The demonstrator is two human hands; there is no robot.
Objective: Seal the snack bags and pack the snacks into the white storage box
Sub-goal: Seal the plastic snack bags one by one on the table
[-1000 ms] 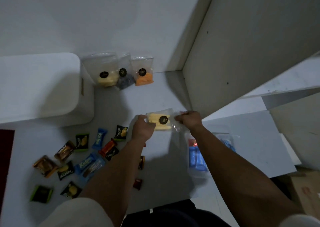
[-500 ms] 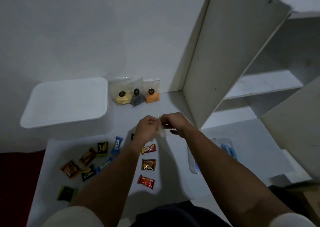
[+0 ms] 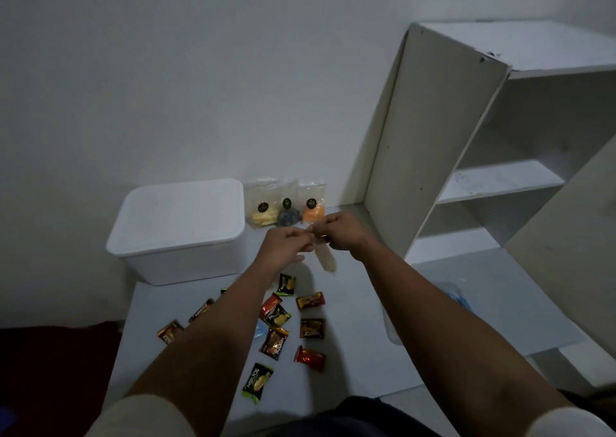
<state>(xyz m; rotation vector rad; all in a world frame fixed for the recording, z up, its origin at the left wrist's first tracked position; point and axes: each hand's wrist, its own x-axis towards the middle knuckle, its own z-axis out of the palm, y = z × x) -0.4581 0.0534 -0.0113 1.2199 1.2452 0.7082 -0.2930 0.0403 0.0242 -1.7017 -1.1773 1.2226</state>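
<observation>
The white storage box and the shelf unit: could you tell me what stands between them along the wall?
In the head view, three clear snack bags stand between the white storage box and the shelf unit.

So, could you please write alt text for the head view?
Both hands, left and right, pinch the top of a clear snack bag above a white table strewn with wrapped candies. A lidded white storage box and three more bags stand behind.

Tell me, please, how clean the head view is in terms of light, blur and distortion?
Head view: dim, flat light with a grey cast; the left hand, right hand and the snack bag they pinch are motion-smeared; the shelf unit leans from wide-angle distortion; candy wrappers stay readable.
</observation>
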